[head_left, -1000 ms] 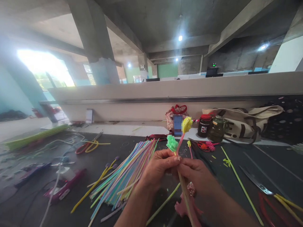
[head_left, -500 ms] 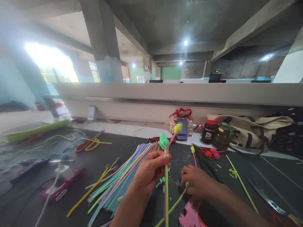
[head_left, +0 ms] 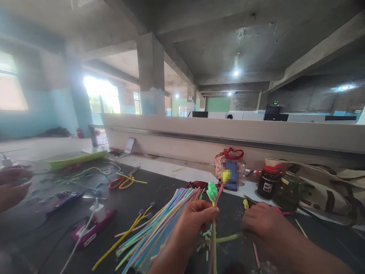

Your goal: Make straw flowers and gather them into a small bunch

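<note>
My left hand [head_left: 196, 219] pinches the stems of two pipe-cleaner flowers held upright together. One has a fluffy green head [head_left: 212, 191] on a yellow-green stem; the other carries a yellow head [head_left: 226, 176] on a pink stem. To its right, my right hand [head_left: 261, 224] is low over the dark mat, fingers curled at a second yellow-headed pipe-cleaner flower [head_left: 245, 204]. A pink stem [head_left: 256, 255] shows below that hand; its fingertips are partly hidden. Between the hands, a yellow-green pipe cleaner [head_left: 228, 239] lies among green clippings.
A bundle of pastel pipe cleaners [head_left: 159, 224] and yellow stems with purple tips [head_left: 128, 236] lie left. Scissors [head_left: 125, 182], a pink power strip [head_left: 92, 228] and another person's hand [head_left: 14, 188] are farther left. A dark jar [head_left: 268, 182], bottle [head_left: 286, 192] and canvas bag [head_left: 325, 198] stand right.
The view has swung left and up. My right hand has left the green-tipped stem and closed in by the second yellow flower. The left hand keeps its hold.
</note>
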